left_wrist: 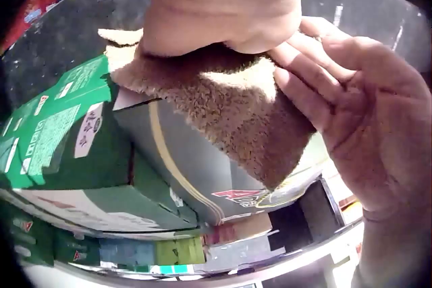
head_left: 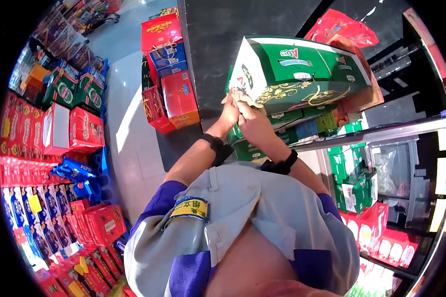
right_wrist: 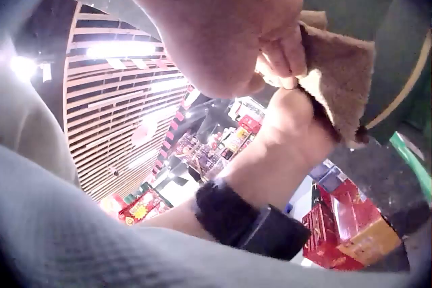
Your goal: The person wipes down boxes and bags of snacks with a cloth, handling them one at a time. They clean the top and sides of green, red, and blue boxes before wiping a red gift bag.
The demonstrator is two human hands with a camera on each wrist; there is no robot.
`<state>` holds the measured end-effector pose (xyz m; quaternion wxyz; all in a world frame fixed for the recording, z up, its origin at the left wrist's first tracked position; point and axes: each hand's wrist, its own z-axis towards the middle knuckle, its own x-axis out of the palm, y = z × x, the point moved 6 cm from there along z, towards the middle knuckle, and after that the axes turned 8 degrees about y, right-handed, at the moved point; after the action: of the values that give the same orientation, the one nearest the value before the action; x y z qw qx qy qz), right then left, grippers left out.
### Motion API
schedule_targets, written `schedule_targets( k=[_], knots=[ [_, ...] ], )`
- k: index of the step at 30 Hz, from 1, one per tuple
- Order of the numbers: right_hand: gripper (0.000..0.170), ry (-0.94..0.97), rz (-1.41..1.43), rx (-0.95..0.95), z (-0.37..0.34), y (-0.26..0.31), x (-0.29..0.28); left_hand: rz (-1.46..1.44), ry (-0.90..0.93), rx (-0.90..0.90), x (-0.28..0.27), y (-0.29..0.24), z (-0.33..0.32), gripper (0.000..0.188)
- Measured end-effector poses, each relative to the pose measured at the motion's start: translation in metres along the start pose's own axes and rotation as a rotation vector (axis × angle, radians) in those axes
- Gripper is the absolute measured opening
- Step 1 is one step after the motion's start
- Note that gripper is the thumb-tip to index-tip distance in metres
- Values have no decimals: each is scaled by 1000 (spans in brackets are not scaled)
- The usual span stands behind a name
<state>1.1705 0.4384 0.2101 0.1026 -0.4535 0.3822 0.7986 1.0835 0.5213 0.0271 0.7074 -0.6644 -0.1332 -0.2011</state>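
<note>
A tan, fuzzy cloth (head_left: pixel 244 97) is bunched at the near left end of a green and white carton (head_left: pixel 295 62) with gold patterns. Both hands are close together on it: the left hand (head_left: pixel 229 114) grips its left part, the right hand (head_left: pixel 255 124) pinches it just beside. In the left wrist view the cloth (left_wrist: pixel 223 102) drapes over the carton's corner, below the left hand (left_wrist: pixel 226 11), whose fingertips are hidden. The right hand's curled fingers (right_wrist: pixel 287 58) meet the cloth (right_wrist: pixel 345 75) in the right wrist view.
The carton stands on a dark surface (head_left: pixel 210 44). More green cartons (left_wrist: pixel 67 126) lie beside and below it. A red bag (head_left: pixel 339 28) is behind. Red and blue boxes (head_left: pixel 180 94) are stacked at the left edge; packed shelves (head_left: pixel 22 128) stand across the aisle.
</note>
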Motion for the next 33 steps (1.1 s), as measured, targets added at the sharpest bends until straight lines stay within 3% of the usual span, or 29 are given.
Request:
schedule_targets(
  k=[1,2,4,5,6,8,10,14,15,16,17,18,19,20,22,24,25,26,27,28,30,31,32,33],
  knots=[
    [32,-147,-109,-155,-2,7,-11,-11,8,64,17,-34,-7,55],
    [32,-142,-105,-166,-4,9,-19,-9,-3,71,29,-56,-10,55],
    [27,-227,-26,-118,-10,19,-51,349,-44,344,52,-107,-21,51],
    [23,-311,-36,-198,-11,22,-66,349,1,443,67,-126,-22,58],
    [22,-326,30,-160,-14,12,-72,678,-91,623,80,-149,-24,60],
    [22,-521,-60,-279,-14,18,-98,645,-26,809,107,-190,-38,59],
    [23,-533,31,-234,-15,5,-106,709,-40,736,126,-215,-46,57],
    [22,-563,43,-130,-23,-38,-69,818,-28,796,135,-200,-61,56],
    [22,-515,104,-86,-25,-48,-55,726,-29,653,123,-176,-57,57],
    [21,-462,165,-41,-27,-52,-44,781,-3,624,115,-163,-58,59],
    [21,-431,173,-19,-31,-52,-32,581,11,459,103,-143,-55,59],
    [22,-196,490,183,-32,-63,-10,380,23,295,95,-125,-55,60],
    [23,-162,406,171,-34,-68,1,333,-7,62,95,-130,-62,64],
    [24,-129,321,158,-35,-73,12,129,-44,-61,80,-106,-58,62],
    [31,-71,345,192,-36,-76,13,21,-142,-209,61,-84,-58,62],
    [37,-146,144,186,-36,-72,-1,176,-65,135,68,-96,-45,60],
    [41,-221,124,141,-38,-74,-9,365,-35,254,91,-131,-51,59],
    [35,-339,110,105,-35,-62,-31,374,23,380,126,-175,-62,57],
    [34,-425,123,74,-33,-65,-46,372,30,369,137,-187,-65,57],
    [34,-510,136,46,-32,-69,-61,592,19,505,148,-203,-73,57],
    [33,-593,203,122,-29,-70,-96,1033,3,783,168,-219,-87,61],
    [26,-577,151,173,-34,-71,-98,1004,36,761,171,-215,-85,65],
    [26,-619,237,107,-29,-79,-115,1225,94,944,183,-211,-94,66],
    [27,-665,315,123,-29,-90,-115,1354,130,1007,187,-202,-94,68]
  ],
)
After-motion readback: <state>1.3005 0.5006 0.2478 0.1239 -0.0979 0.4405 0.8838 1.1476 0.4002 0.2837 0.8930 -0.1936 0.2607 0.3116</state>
